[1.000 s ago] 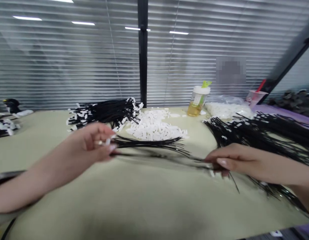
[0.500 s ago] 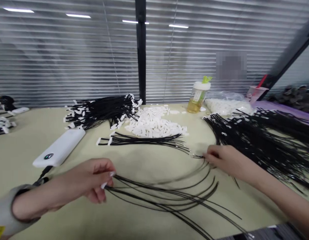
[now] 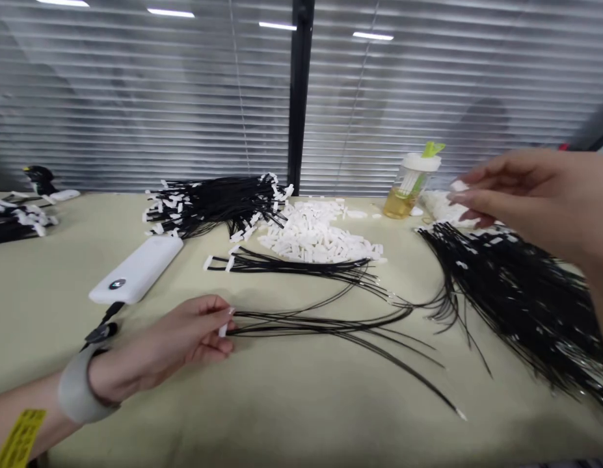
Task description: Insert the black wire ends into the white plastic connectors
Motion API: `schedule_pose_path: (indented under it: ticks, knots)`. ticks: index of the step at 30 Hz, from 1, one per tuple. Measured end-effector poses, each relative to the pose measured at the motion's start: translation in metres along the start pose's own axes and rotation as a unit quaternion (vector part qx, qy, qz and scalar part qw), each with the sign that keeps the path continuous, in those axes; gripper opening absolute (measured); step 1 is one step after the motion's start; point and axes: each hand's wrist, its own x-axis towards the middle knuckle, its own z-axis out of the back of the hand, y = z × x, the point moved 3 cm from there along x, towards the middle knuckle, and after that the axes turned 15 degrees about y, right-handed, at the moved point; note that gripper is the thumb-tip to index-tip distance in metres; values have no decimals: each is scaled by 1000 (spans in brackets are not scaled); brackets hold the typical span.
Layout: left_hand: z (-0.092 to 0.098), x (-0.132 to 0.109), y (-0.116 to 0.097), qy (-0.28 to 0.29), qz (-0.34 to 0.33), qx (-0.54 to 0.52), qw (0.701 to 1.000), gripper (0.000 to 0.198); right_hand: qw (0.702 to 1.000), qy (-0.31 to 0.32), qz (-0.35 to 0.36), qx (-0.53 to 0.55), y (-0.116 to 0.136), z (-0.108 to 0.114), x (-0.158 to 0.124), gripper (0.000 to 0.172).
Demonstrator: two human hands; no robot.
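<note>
Between the fingers of the left hand [image 3: 159, 344], low on the table [image 3: 301, 422], a small white connector [image 3: 223, 330] is pinched. The thumb and fingers press together on it. From this pinch, a loose group of thin black wires [image 3: 321, 323] lies on the table and runs to the right, and one wire ends in a pale tip [image 3: 460, 414] far from the grip. The left arm comes in from the lower left, with a grey wristband [image 3: 77, 390] on the wrist.

Well to the right of the grip, the right hand [image 3: 530, 201] is raised in the air, its fingers a little spread and curved, and nothing held is visible. Below this hand lies a large pile of wires [image 3: 516, 305].

Beyond the grip lies a small bundle of wires [image 3: 291, 265], and behind it a heap of white connectors [image 3: 321, 237]. Left of the grip is a white power bank [image 3: 135, 270].
</note>
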Motion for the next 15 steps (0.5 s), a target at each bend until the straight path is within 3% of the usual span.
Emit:
schedule_pose_path:
  ticks: [2,3,5,6,8,10,12,15]
  knots:
    - [-12,5,2,30,-5,3,1000,22,998,-7,69,8,16,-10,-2,21]
    - [-21,9,2,50,-9,5,999,22,992,17,123,26,27,-20,-3,19]
    - [-36,16,3,77,-7,0,997,23,961,114,238,85,48,-53,-7,14]
    - [-42,20,3,79,-11,2,997,23,931,202,278,127,57,-74,-9,14]
    - [-48,25,4,74,-28,9,997,23,875,355,255,206,68,-116,-15,17]
    - [-49,27,5,65,-45,23,997,22,836,438,202,263,71,-151,-21,17]
    - [-47,26,7,59,-53,38,996,22,818,463,159,302,70,-172,-26,14]
    - [-46,25,9,62,-47,55,995,22,815,455,121,338,65,-182,-27,11]
